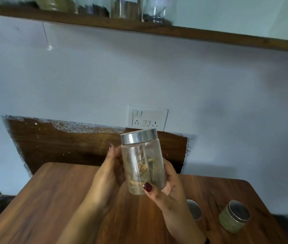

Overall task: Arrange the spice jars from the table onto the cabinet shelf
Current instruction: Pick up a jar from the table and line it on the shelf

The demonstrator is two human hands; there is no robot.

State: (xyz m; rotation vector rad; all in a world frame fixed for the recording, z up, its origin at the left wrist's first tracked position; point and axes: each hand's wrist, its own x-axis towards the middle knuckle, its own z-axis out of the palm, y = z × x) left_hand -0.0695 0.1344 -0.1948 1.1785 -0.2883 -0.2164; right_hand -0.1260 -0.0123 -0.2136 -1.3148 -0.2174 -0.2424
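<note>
A clear spice jar [142, 162] with a silver lid and brown bark pieces inside is held above the wooden table [51, 199], tilted slightly left. My left hand [109, 175] grips its left side and my right hand [167, 189] cups its lower right, thumb across the front. Two more jars stand on the table at the right: a short one with greenish contents [233, 216] and one [194, 209] partly hidden behind my right wrist. The wooden cabinet shelf [157, 29] runs along the wall at the top, with several jars [122, 7] on it.
A white switch and socket plate [147, 118] is on the wall behind the jar. A dark wooden panel [60, 145] backs the table. A glass vessel [155, 9] stands on the shelf, and the shelf to its right is bare.
</note>
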